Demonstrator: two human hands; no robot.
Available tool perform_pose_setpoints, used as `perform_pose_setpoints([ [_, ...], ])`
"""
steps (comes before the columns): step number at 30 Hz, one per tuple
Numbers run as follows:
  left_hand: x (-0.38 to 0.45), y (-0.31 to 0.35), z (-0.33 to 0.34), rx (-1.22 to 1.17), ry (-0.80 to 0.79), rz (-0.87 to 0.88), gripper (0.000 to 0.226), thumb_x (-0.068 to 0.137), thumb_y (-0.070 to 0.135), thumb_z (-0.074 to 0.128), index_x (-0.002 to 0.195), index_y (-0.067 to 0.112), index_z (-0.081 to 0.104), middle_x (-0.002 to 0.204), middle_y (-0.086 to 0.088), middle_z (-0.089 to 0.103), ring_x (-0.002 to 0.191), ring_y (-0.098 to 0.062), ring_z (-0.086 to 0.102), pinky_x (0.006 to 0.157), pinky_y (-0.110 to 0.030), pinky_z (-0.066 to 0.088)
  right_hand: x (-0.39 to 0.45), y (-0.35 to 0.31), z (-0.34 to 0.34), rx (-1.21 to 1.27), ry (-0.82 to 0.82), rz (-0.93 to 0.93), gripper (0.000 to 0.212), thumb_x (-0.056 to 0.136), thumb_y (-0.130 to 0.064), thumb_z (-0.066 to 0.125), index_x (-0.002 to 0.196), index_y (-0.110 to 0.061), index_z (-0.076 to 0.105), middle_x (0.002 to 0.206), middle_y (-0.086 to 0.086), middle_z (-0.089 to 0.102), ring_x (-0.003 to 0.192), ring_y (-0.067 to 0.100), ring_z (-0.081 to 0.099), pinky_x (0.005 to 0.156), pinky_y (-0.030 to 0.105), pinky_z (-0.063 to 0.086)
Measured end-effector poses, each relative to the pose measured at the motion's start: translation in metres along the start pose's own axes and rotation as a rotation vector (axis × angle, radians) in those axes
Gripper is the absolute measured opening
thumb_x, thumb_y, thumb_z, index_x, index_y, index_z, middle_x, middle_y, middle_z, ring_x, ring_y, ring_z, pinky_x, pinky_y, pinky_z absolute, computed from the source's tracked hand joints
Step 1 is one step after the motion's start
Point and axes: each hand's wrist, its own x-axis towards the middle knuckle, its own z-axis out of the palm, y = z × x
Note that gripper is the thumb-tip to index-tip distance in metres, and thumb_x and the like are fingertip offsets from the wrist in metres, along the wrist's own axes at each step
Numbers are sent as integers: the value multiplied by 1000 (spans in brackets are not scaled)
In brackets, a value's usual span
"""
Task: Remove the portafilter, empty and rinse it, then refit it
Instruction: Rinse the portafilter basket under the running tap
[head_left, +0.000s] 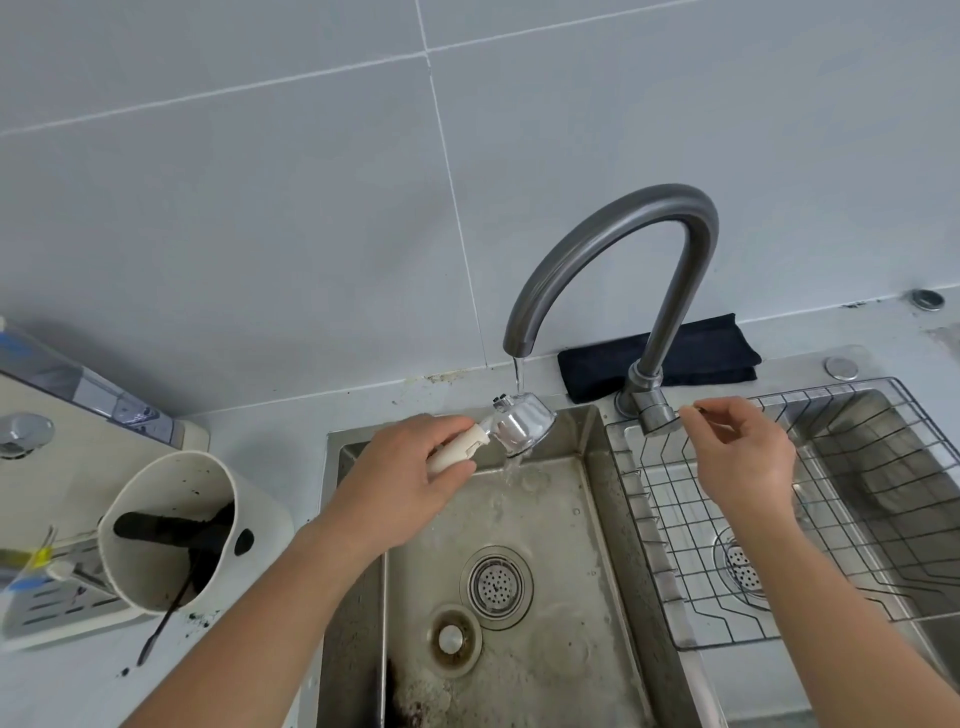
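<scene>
The portafilter (522, 428) tilts under the tap's (613, 244) stream over the wet sink (566, 545), the left hand (410, 478) gripping its cream handle, the right hand's (743, 457) curled fingers at the tap lever, grip unclear, beside a grounds-stained knock box (145, 571) on the bench (249, 431).

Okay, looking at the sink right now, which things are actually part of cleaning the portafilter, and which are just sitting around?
Part of the job:
- portafilter, held under the water by the left hand
- tap, running
- right hand at the tap lever
- sink
- knock box, with dark grounds inside

Just lying about:
- black cloth behind the tap
- wire rack
</scene>
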Motion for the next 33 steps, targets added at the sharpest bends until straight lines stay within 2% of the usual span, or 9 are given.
perform_pose_setpoints([
  [4,4,2,3,61,8,68,32,86,25,68,118,30,63,87,16,60,88,3,51,68,-10,35,0,0,0,4,1,-5,9,87,-39,71,91,-31,68,83,-17,69,76,-5,63,57,14,42],
  [7,10,5,6,69,-1,76,32,87,27,67,118,31,63,89,11,62,83,-1,53,68,-12,36,0,1,0,10,-1,-9,9,87,-37,72,91,-29,69,82,-16,70,76,-6,63,59,14,42],
  [11,17,7,13,44,-14,45,31,87,33,65,117,38,61,91,14,63,86,2,54,66,-12,37,1,2,0,20,-1,-1,10,86,-36,73,91,-27,70,81,-15,70,75,-5,64,59,14,42],
  [14,21,10,19,-77,-6,-30,32,86,33,66,115,45,60,92,14,69,81,-3,62,65,-19,49,1,2,0,21,-2,3,10,86,-36,73,91,-28,70,81,-15,70,75,-4,64,59,15,43],
  [17,23,16,23,-229,5,-114,36,85,32,66,104,62,59,95,30,67,78,0,66,61,-13,51,1,0,0,14,-5,-3,7,86,-36,73,88,-31,68,80,-16,70,75,-4,64,59,14,43],
  [19,26,20,27,-296,-1,-152,36,85,33,64,95,67,60,92,33,67,76,3,66,59,-14,51,1,-1,0,14,-3,-7,7,86,-36,73,85,-34,67,80,-16,70,72,-6,64,58,13,43],
  [22,32,25,32,-394,-10,-203,30,84,35,61,91,64,63,87,24,71,74,-2,68,61,-28,56,0,0,0,23,-7,-1,9,86,-36,73,81,-36,66,80,-16,70,73,-13,62,58,13,43],
  [27,38,26,38,-540,-25,-259,33,87,29,61,85,61,67,84,15,76,78,-9,73,75,-39,59,1,1,1,36,-11,7,7,85,-37,74,82,-36,67,81,-16,70,75,-15,61,58,15,44],
  [33,27,18,41,-763,-35,-413,29,95,12,59,90,36,76,87,-3,78,82,-22,74,73,-35,60,2,2,0,30,-9,-1,7,85,-36,74,83,-34,67,80,-16,70,74,-12,63,60,14,45],
])
